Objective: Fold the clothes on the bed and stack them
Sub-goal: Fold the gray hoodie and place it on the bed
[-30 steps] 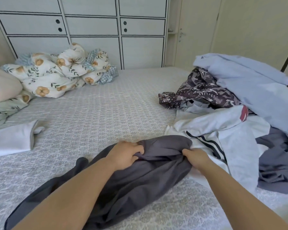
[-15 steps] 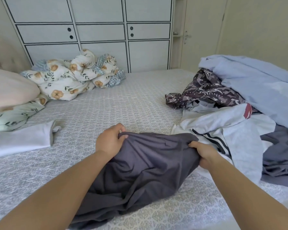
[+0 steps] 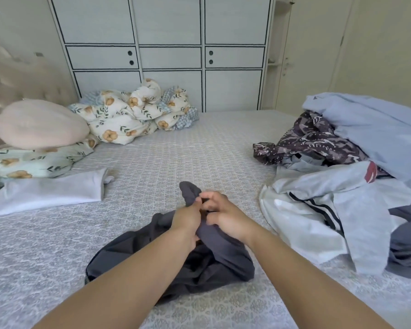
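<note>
A soft white folded garment [image 3: 45,194] lies flat at the bed's [image 3: 176,150] left. Mid-bed, the left hand [image 3: 185,216] and right hand [image 3: 223,216] meet, both pinching a bunched, smooth dark grey garment [image 3: 214,260]. Right of them sprawls a rumpled clothes pile [image 3: 342,186].

Soft, even daylight fills the room, with no glare. Shadows are faint, lying just under the clothes pile [image 3: 330,210] and pillow [image 3: 40,124]. Wide-angle distortion bends the wardrobe [image 3: 166,55] lines. The headboard [image 3: 22,79] looks slightly blurred.
</note>
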